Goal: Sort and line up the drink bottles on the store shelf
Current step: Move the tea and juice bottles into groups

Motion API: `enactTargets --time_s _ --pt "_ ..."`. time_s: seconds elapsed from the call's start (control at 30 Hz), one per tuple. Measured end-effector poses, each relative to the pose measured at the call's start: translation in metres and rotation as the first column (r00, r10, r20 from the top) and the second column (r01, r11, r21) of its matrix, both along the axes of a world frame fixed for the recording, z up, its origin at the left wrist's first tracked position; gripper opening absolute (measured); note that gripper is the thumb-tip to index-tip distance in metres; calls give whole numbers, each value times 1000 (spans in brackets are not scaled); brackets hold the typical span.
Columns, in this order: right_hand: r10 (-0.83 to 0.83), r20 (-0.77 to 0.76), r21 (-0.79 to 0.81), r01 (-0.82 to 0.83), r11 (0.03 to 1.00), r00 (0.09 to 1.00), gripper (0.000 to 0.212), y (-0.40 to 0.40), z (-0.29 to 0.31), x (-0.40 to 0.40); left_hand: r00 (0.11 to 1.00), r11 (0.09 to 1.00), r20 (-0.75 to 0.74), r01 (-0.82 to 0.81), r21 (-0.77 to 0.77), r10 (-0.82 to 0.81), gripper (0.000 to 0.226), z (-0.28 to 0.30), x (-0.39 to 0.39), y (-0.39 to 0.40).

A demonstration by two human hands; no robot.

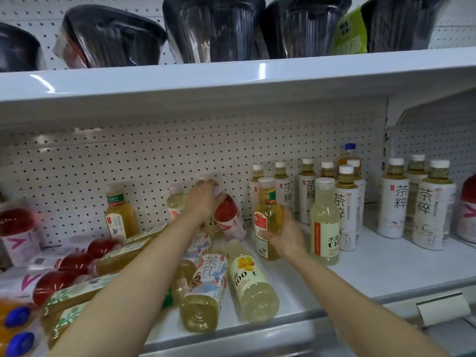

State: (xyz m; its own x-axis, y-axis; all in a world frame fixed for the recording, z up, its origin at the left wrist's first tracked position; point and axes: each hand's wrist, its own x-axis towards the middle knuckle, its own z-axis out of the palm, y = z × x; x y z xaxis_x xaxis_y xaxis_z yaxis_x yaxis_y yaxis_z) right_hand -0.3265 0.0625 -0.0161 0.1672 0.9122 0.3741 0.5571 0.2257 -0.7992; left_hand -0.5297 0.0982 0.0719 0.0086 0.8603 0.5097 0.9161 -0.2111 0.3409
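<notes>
Bottles crowd the white metal shelf [373, 264]. Left hand [203, 199] grips the neck of a tilted red-drink plastic bottle [228, 215] near the pegboard back. Right hand [286, 235] curls round an upright amber-tea bottle with a red label [266, 210], just beside a standing pale-yellow bottle [325, 222]. Other bottles lie toppled at left.

Upright bottles [394, 199] at shelf [381, 264] right w/ toppled bottles [203, 287] left — tubs [213, 29] on shelf above.

We read "茶粹" on the white-labelled tea bottles [394, 202] standing at right, "100" on the lying pale-yellow bottle [253, 282], "水溶 C10" on the upright pale bottle [325, 222], and "茶π" on the lying illustrated bottle [206, 284].
</notes>
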Motion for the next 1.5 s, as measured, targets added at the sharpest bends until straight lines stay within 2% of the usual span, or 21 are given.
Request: enactTargets --time_s 0.27,0.3,0.4,0.47,0.53,0.63,0.7,0.83,0.9,0.97,1.03,1.07,1.13,1.17,1.23,1.3,1.4,1.43,1.5 --pt "90 -57 -56 -94 994 994 74 20 10 -13 986 991 -128 113 69 -103 31 59 -4 -40" --pt "73 -66 -23 -74 997 995 72 17 12 -12 983 988 -141 132 79 -120 32 67 -2 -47" --pt "31 -112 255 -1 967 993 70 -5 24 -7 971 980 -169 183 75 -169 40 87 8 -70" --pt "199 -109 338 -152 929 974 62 -28 39 -6 962 972 -169 228 64 -214 42 98 20 -85" --pt "367 -130 307 -315 898 921 50 -48 51 -1 960 963 -125 261 60 -252 40 104 33 -97" --pt "419 -128 234 -383 893 899 65 -66 60 10 959 959 -40 281 40 -279 39 102 50 -107" --pt "369 -52 190 -354 916 928 78 -72 56 15 960 961 -43 276 12 -275 37 91 63 -111" --pt "246 8 135 -245 960 969 86 -76 38 29 951 954 -83 297 -36 -299 33 62 91 -120" --pt "190 19 108 -191 976 982 89 -78 27 41 942 941 48 334 -49 -331 38 51 96 -127" --pt "150 -4 94 -149 984 989 84 -83 17 57 952 958 187 266 -106 -243 52 40 94 -131" --pt "101 -41 76 -97 992 994 77 -88 9 75 997 966 74 21 -257 -2 67 24 86 -131" --pt "69 -39 75 -66 995 997 76 -89 6 86 995 933 -3 -95 -346 101 67 13 82 -131" --pt "-7 -27 87 9 996 1000 72 -93 1 107 977 827 -147 -210 -521 155 55 -10 82 -130" --pt "-49 -24 95 51 994 999 70 -95 0 117 962 796 -237 -247 -552 135 51 -20 85 -127" --pt "-128 -9 100 129 987 992 67 -100 -2 135 913 796 -388 -328 -508 127 48 -34 95 -123" --pt "-189 4 87 188 978 982 67 -103 -5 150 891 772 -421 -387 -504 171 56 -42 105 -116" --pt "-246 1 80 245 966 969 69 -104 -6 166 925 720 -304 -371 -587 229 70 -49 114 -108" --pt "-248 1 76 248 966 969 68 -103 -6 170 941 720 -244 -338 -607 236 67 -49 116 -109" --pt "-246 2 64 245 967 969 67 -100 -4 175 961 721 -27 -226 -655 276 56 -50 115 -108"
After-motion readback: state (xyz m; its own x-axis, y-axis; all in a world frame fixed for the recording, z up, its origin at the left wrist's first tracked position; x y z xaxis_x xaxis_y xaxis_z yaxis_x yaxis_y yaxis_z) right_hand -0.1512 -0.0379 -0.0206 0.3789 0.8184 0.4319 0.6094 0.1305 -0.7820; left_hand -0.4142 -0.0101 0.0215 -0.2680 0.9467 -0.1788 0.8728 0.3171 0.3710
